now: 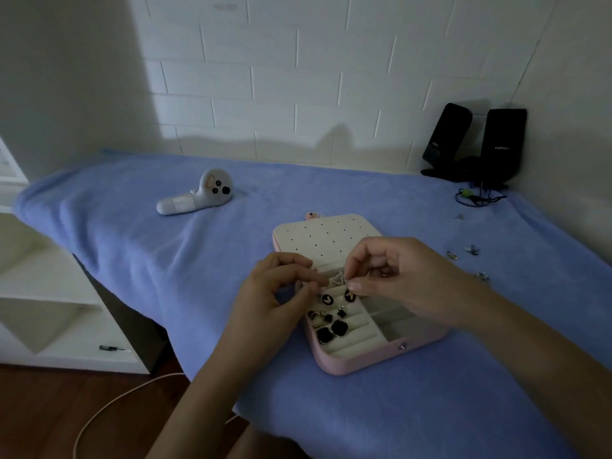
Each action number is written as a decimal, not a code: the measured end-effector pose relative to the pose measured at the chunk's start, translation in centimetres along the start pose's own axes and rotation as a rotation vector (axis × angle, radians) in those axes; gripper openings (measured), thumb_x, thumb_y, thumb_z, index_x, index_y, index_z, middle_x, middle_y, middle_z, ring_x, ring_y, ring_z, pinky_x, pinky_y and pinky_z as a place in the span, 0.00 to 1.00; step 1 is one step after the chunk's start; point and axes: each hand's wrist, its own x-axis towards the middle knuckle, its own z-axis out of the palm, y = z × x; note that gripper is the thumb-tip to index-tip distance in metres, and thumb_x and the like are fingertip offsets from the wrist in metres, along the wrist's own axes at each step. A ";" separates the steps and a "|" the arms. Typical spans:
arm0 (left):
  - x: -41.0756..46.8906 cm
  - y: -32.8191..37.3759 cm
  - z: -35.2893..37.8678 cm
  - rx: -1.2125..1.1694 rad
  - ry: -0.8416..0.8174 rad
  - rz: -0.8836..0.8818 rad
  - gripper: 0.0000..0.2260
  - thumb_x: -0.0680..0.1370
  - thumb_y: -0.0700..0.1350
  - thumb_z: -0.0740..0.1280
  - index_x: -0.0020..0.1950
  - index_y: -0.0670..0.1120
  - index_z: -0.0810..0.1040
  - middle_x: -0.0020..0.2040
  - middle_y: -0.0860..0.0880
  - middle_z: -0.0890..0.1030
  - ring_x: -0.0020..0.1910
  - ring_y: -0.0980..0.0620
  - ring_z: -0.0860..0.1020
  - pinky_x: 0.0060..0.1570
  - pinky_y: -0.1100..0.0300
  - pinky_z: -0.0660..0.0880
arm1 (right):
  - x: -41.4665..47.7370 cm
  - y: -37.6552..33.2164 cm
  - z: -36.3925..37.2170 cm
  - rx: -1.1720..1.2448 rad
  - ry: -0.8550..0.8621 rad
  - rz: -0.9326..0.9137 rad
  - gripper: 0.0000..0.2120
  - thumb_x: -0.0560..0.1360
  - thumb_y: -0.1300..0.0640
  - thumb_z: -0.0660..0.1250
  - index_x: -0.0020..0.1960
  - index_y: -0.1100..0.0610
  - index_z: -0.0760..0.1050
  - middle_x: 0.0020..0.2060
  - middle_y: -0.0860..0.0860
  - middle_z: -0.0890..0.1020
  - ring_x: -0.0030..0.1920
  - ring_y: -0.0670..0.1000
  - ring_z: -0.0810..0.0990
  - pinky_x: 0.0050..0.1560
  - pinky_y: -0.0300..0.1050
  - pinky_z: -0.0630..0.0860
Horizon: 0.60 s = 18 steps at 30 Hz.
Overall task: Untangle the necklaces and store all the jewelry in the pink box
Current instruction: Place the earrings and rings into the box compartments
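The pink box (pixel 344 365) lies open on the blue cloth, its cream lid (pixel 323 236) folded back. Several black earrings and a ring (pixel 328 326) sit in the cream ring rolls at its left. Both hands hover over the box's far end. My left hand (pixel 281 293) and my right hand (pixel 394 276) each pinch a thin pale necklace chain (pixel 337 280) that loops between their fingertips. Its full run is too fine to trace.
A white handheld controller (pixel 198 193) lies at the back left of the blue-covered table (pixel 165 260). Two black speakers (pixel 480 144) with cables stand at the back right. Small metal jewelry pieces (pixel 470 251) lie scattered right of the box. White shelves (pixel 49 293) stand left.
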 end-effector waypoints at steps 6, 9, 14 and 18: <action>0.1 0.1 0.1 0.037 0.028 -0.017 0.10 0.74 0.41 0.71 0.42 0.57 0.83 0.51 0.58 0.77 0.54 0.61 0.74 0.50 0.73 0.68 | 0.8 0.3 0.7 0.072 0.141 0.038 0.05 0.70 0.62 0.74 0.44 0.57 0.79 0.37 0.52 0.84 0.37 0.42 0.81 0.41 0.29 0.74; 0.1 0.1 0.1 0.079 0.021 -0.018 0.06 0.72 0.45 0.73 0.42 0.57 0.83 0.51 0.59 0.76 0.54 0.61 0.74 0.50 0.73 0.67 | 1.1 0.7 1.2 0.016 0.118 0.042 0.05 0.71 0.62 0.72 0.43 0.55 0.77 0.36 0.51 0.84 0.39 0.49 0.82 0.45 0.40 0.77; 0.2 0.1 0.2 0.076 0.011 -0.028 0.03 0.72 0.46 0.73 0.43 0.53 0.85 0.51 0.60 0.76 0.56 0.60 0.73 0.53 0.69 0.69 | 1.3 0.9 1.6 -0.051 0.074 0.025 0.06 0.73 0.63 0.70 0.43 0.53 0.76 0.38 0.51 0.82 0.43 0.57 0.81 0.49 0.56 0.77; 0.1 0.2 0.1 0.092 0.012 -0.025 0.02 0.72 0.46 0.72 0.42 0.53 0.85 0.51 0.60 0.76 0.55 0.62 0.72 0.52 0.70 0.68 | 1.4 0.8 1.7 -0.043 0.062 0.042 0.07 0.72 0.63 0.71 0.42 0.53 0.77 0.38 0.51 0.83 0.42 0.52 0.82 0.48 0.49 0.78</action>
